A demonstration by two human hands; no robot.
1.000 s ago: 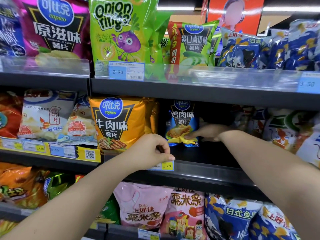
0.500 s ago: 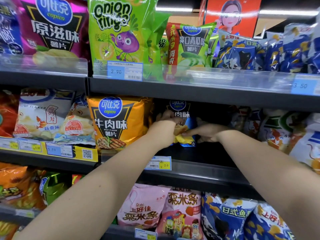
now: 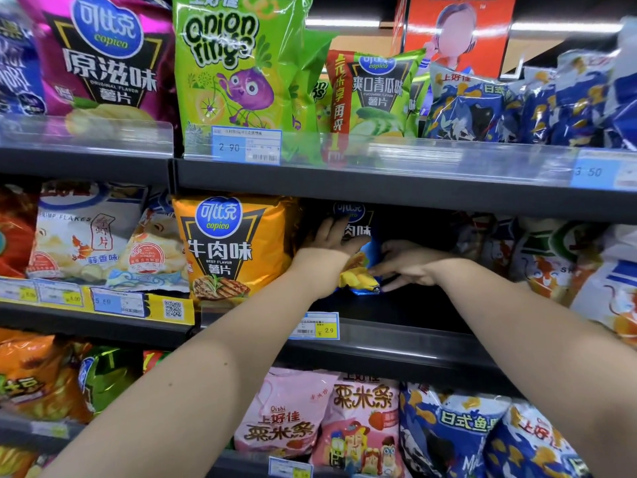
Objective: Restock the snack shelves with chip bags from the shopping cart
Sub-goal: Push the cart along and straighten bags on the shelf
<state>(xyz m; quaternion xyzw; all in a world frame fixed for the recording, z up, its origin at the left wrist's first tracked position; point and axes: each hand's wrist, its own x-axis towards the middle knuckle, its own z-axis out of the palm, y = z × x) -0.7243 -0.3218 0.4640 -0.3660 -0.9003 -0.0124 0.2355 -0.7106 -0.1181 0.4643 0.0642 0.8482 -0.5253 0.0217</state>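
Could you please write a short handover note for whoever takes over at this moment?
Left hand: fingers straight, pressing the blue chip bag at its upper left.
Right hand: fingers extended, touching its lower right edge.
The bag stands on the middle shelf, right of the orange beef bag.
Done: this bag is shelved.
Left: the dark gap to its right probably needs filling; cart not in view.

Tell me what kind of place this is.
Most likely a shop's snack aisle: tiered shelves packed with snacks such as the orange beef-flavor chip bag, and price tags on the shelf edges.
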